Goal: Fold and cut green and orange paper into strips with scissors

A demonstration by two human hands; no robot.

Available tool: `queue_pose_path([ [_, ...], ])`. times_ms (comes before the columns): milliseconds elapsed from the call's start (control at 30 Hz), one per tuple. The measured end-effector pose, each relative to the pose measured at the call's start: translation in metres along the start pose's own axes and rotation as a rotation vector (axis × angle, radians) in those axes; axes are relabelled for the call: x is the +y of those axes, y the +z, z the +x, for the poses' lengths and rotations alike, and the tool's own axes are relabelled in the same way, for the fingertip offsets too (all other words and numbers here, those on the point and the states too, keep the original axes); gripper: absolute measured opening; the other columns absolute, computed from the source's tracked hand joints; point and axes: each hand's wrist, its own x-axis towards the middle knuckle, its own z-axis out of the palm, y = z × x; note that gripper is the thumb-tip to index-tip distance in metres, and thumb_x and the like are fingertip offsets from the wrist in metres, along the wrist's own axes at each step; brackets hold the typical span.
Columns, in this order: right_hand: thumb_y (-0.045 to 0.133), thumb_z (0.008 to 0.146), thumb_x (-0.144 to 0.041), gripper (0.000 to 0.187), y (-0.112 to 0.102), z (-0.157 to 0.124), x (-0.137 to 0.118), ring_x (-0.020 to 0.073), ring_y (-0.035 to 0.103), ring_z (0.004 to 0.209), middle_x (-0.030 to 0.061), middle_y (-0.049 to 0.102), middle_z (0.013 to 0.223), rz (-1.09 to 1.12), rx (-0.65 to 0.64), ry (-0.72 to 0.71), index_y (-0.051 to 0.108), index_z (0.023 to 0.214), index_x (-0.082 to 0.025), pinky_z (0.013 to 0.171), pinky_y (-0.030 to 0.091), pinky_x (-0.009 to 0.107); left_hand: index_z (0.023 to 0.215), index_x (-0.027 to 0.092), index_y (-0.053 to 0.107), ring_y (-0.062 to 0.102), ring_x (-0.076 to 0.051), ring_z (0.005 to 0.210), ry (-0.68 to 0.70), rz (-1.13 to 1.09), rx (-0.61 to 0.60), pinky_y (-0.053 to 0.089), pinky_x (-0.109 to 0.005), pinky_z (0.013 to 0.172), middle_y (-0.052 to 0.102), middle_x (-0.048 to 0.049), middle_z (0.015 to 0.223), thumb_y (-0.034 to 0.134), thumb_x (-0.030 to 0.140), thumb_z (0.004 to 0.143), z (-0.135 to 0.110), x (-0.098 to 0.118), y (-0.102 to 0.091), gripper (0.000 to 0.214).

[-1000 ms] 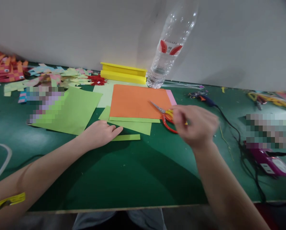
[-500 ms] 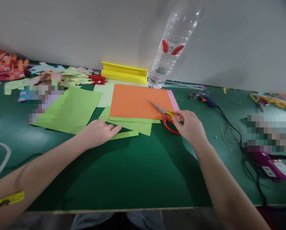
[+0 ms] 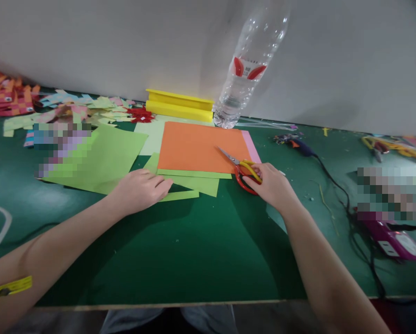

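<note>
My left hand (image 3: 141, 191) is closed, its thumb and fingers together at the left end of a narrow light-green paper strip (image 3: 182, 196); the exact grip is hidden. Under and beyond that hand lies a larger green sheet (image 3: 107, 153). My right hand (image 3: 273, 185) has its fingers on the handles of a pair of scissors (image 3: 243, 169), with red and yellow loops. The blades lie slightly apart and point to the far left over an orange sheet (image 3: 194, 144). Below the orange sheet, more green paper (image 3: 208, 185) shows, and a pink edge (image 3: 251, 146) sticks out at its right.
Behind the papers stand a clear bottle (image 3: 244, 69) and a folded yellow piece (image 3: 180, 109). Paper scraps (image 3: 100, 109) and red-orange woven paper pieces (image 3: 9, 95) lie at the far left. At right are a corded blue tool (image 3: 300, 146) and a purple box (image 3: 392, 236) with dark cables.
My left hand's fingers have curled in, where the index finger was stretched out along the strip. My right hand has shifted slightly on the scissors' handles; the blades stay in place.
</note>
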Motion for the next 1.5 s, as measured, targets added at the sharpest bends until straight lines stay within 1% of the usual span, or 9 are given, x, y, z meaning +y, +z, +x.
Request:
queue_pose_path([
  [133,0.054,0.084,-0.044,0.038,0.005,0.000,0.002,0.0287,0.062,0.088,0.0132,0.062,0.099,0.022,0.001,-0.018,0.060,0.109,-0.016,0.071,0.049,0.041,0.097,0.015,0.065,0.065,-0.016,0.077,-0.061,-0.136,0.095,0.049,-0.028,0.068,0.072,-0.0050,0.089,0.037,0.026,0.099,0.005,0.009,0.001,0.029],
  [233,0.052,0.086,-0.042,0.036,0.007,0.000,0.003,0.0302,0.061,0.094,0.0135,0.061,0.102,0.042,0.005,-0.029,0.059,0.110,-0.017,0.075,0.049,0.043,0.104,0.013,0.063,0.064,-0.019,0.088,-0.043,-0.215,0.084,0.047,-0.032,0.078,0.070,-0.0071,0.098,0.041,0.033,0.099,0.007,0.015,0.005,0.030],
  [367,0.050,0.088,-0.041,0.033,0.008,0.001,0.004,0.0316,0.061,0.097,0.0134,0.061,0.104,0.054,0.009,-0.037,0.059,0.110,-0.018,0.079,0.049,0.046,0.110,0.014,0.061,0.062,-0.021,0.093,-0.023,-0.263,0.058,0.043,-0.034,0.081,0.069,-0.0072,0.103,0.041,0.040,0.099,0.007,0.015,0.009,0.035],
  [767,0.047,0.089,-0.046,0.036,-0.009,-0.002,-0.007,0.0328,0.062,0.095,0.0134,0.059,0.105,0.038,0.010,0.005,0.057,0.112,-0.019,0.075,0.050,0.047,0.109,0.015,0.061,0.063,-0.019,0.088,-0.006,-0.290,0.097,0.038,-0.034,0.081,0.070,-0.0057,0.099,0.038,0.033,0.101,0.005,0.011,0.012,0.030],
  [933,0.048,0.089,-0.045,0.036,-0.011,-0.001,-0.009,0.0306,0.062,0.096,0.0150,0.056,0.116,0.151,0.093,0.024,0.053,0.114,-0.020,0.075,0.050,0.045,0.109,0.015,0.062,0.063,-0.020,0.089,0.001,-0.296,0.082,0.038,-0.034,0.082,0.070,-0.0065,0.100,0.039,0.031,0.101,0.004,0.010,0.012,0.029],
  [1033,0.056,0.084,-0.043,0.036,-0.009,-0.001,-0.007,0.0297,0.061,0.097,0.0142,0.059,0.116,0.217,0.163,-0.003,0.051,0.112,-0.021,0.077,0.050,0.045,0.110,0.015,0.062,0.063,-0.020,0.089,0.008,-0.303,0.085,0.038,-0.034,0.083,0.070,-0.0070,0.100,0.038,0.030,0.101,0.005,0.010,0.010,0.030],
  [1233,0.071,0.067,-0.041,0.042,-0.009,-0.002,-0.009,0.0298,0.063,0.092,0.0106,0.065,0.107,0.290,0.192,0.074,0.051,0.100,-0.023,0.075,0.050,0.045,0.111,0.014,0.062,0.063,-0.020,0.089,0.020,-0.298,0.081,0.039,-0.035,0.084,0.070,-0.0072,0.101,0.034,0.029,0.102,0.006,0.010,0.009,0.032],
  [1400,0.068,0.070,-0.037,0.039,-0.015,-0.003,-0.016,0.0291,0.062,0.098,0.0113,0.063,0.113,0.337,0.188,-0.001,0.049,0.101,-0.023,0.078,0.050,0.044,0.112,0.014,0.061,0.063,-0.020,0.092,0.009,-0.306,0.060,0.038,-0.036,0.086,0.070,-0.0066,0.103,0.035,0.029,0.101,0.005,0.010,0.010,0.032],
  [1500,0.066,0.072,-0.034,0.038,-0.017,-0.004,-0.020,0.0307,0.058,0.107,0.0120,0.060,0.117,0.294,0.186,-0.079,0.049,0.104,-0.024,0.085,0.047,0.046,0.114,0.014,0.060,0.063,-0.020,0.092,-0.001,-0.304,0.060,0.038,-0.036,0.087,0.070,-0.0066,0.104,0.035,0.029,0.101,0.004,0.010,0.011,0.032],
])
